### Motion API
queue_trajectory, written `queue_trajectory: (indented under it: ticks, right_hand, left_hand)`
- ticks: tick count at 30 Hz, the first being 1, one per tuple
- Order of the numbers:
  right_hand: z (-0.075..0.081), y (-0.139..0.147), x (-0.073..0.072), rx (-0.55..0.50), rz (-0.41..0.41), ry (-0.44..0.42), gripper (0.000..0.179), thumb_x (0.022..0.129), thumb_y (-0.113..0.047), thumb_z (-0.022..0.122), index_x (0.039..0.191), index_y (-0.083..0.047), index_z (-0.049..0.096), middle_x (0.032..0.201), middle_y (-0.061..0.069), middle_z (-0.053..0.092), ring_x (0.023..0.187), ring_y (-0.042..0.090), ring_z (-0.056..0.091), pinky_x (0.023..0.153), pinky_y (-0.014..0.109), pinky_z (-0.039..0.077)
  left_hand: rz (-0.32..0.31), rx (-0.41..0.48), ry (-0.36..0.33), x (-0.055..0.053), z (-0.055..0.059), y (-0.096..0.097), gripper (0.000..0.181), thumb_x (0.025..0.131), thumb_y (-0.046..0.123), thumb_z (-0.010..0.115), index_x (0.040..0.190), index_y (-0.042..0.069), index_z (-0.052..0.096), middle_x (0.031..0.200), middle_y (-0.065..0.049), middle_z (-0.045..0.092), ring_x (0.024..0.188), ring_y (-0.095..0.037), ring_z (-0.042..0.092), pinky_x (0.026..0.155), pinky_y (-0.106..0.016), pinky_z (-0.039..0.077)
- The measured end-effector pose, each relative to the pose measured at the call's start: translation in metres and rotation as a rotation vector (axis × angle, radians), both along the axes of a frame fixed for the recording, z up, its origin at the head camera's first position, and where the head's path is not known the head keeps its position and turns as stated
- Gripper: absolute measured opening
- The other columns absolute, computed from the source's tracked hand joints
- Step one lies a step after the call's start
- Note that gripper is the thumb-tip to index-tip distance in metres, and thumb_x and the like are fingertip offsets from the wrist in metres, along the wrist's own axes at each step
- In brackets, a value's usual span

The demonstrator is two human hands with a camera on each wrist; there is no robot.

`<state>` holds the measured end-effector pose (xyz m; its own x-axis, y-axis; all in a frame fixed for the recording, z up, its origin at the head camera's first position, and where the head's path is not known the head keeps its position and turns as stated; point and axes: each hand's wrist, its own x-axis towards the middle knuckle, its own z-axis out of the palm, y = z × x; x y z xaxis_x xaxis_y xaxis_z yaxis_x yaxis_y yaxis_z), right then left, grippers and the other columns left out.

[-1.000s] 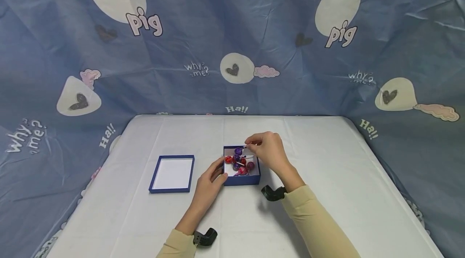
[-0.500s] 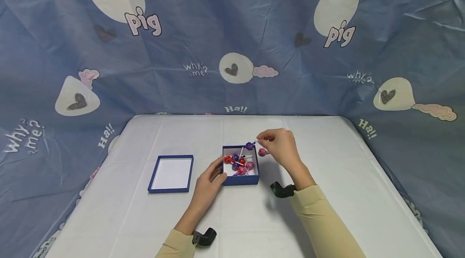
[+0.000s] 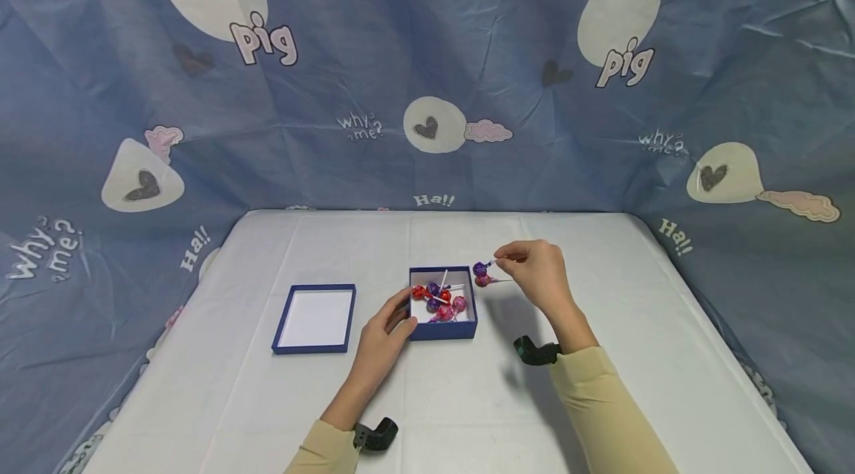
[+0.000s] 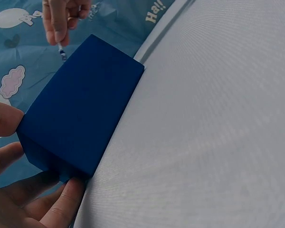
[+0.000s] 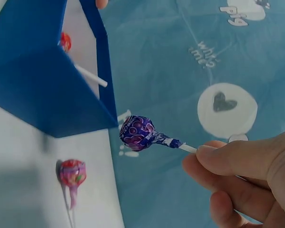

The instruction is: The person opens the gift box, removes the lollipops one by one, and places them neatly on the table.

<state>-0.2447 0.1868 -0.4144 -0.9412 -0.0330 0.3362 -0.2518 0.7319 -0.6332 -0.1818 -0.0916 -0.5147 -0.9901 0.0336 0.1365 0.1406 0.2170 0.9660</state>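
My right hand (image 3: 539, 277) pinches the white stick of a purple-wrapped lollipop (image 5: 137, 133) between thumb and finger, in the air right of the blue box (image 3: 444, 331). A red-pink lollipop (image 5: 72, 173) lies on the white cloth beside the box, under the purple one in the head view. Several red, pink and purple lollipops (image 3: 444, 312) lie jumbled inside the box, one stick pointing up. At the box's left side my left hand (image 3: 382, 344) holds it, thumb and fingers around its near left corner. The left wrist view shows only the box's outer walls.
A shallow blue lid (image 3: 310, 349) with a white inside lies left of the box. White cloth (image 3: 601, 385) covers the table, and a blue printed curtain (image 3: 334, 162) hangs behind and at both sides.
My right hand has lifted the purple lollipop out of the box and carried it right, over the red-pink one on the cloth. My left hand stays at the box.
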Motion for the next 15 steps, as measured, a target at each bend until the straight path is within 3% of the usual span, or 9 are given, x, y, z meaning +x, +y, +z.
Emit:
queue_trajectory:
  ticks: [5, 8, 11, 15]
  right_hand:
    - [-0.004, 0.007, 0.001, -0.002, -0.016, -0.011, 0.004, 0.087, -0.016, 0.079, 0.091, -0.017, 0.082, 0.082, -0.003, 0.075, 0.074, 0.015, 0.070, 0.062, 0.036, 0.057]
    - [-0.007, 0.009, 0.001, -0.009, -0.019, -0.024, 0.004, 0.087, -0.015, 0.079, 0.090, -0.017, 0.082, 0.081, -0.002, 0.075, 0.074, 0.016, 0.070, 0.062, 0.036, 0.057]
    - [-0.010, 0.011, 0.002, -0.019, -0.021, -0.044, 0.005, 0.087, -0.015, 0.079, 0.089, -0.019, 0.081, 0.082, -0.002, 0.076, 0.075, 0.017, 0.071, 0.063, 0.037, 0.057]
    - [-0.016, 0.014, 0.002, -0.033, -0.026, -0.072, 0.004, 0.087, -0.016, 0.079, 0.089, -0.018, 0.082, 0.081, -0.003, 0.076, 0.076, 0.017, 0.071, 0.064, 0.037, 0.057]
  left_hand:
    - [0.002, 0.001, 0.000, 0.001, 0.001, 0.000, 0.051, 0.098, 0.018, 0.066, 0.146, 0.021, 0.054, 0.151, -0.003, 0.049, 0.133, -0.027, 0.052, 0.111, -0.031, 0.043]
    - [0.007, -0.006, -0.019, 0.006, 0.016, 0.002, 0.051, 0.098, 0.013, 0.065, 0.147, 0.015, 0.053, 0.151, -0.007, 0.048, 0.134, -0.031, 0.051, 0.112, -0.036, 0.043]
    - [0.012, -0.005, -0.035, 0.007, 0.017, 0.003, 0.052, 0.098, 0.010, 0.064, 0.148, 0.014, 0.052, 0.152, -0.009, 0.047, 0.134, -0.033, 0.050, 0.112, -0.039, 0.043]
    - [0.011, 0.000, -0.030, 0.001, 0.002, 0.001, 0.052, 0.097, 0.015, 0.066, 0.147, 0.022, 0.053, 0.152, -0.005, 0.047, 0.134, -0.029, 0.052, 0.111, -0.035, 0.044]
